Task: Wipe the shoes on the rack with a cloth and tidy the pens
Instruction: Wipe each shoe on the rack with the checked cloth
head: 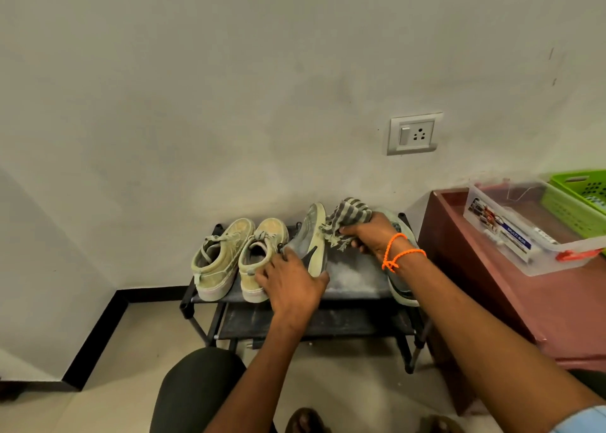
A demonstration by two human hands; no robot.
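Fingers of the right hand (pixel 370 232) were curled round a bunched striped cloth (pixel 347 218), holding it against the sole side of a grey shoe (pixel 311 236). Orange cord (pixel 398 257) tied round that wrist. Fingers of the left hand (pixel 292 285) lay spread over the near end of the same shoe, thumb on its right side, gripping it; shoe was tipped on its side on the top shelf of the rack (pixel 354 278). Shelf surface between the hands looked dusty. Second grey shoe (pixel 401 285) sat at the right end of the shelf, mostly hidden by the right forearm. Pair of tan shoes (pixel 229 255) stood upright at the left end, toes toward the wall, the right one touching the left hand. Right of the rack: red table (pixel 492 268) carrying a clear box (pixel 531 236) and, farther right, a green basket (pixel 577 200). Pens: could not make out any. Wall socket (pixel 414 133) above the rack
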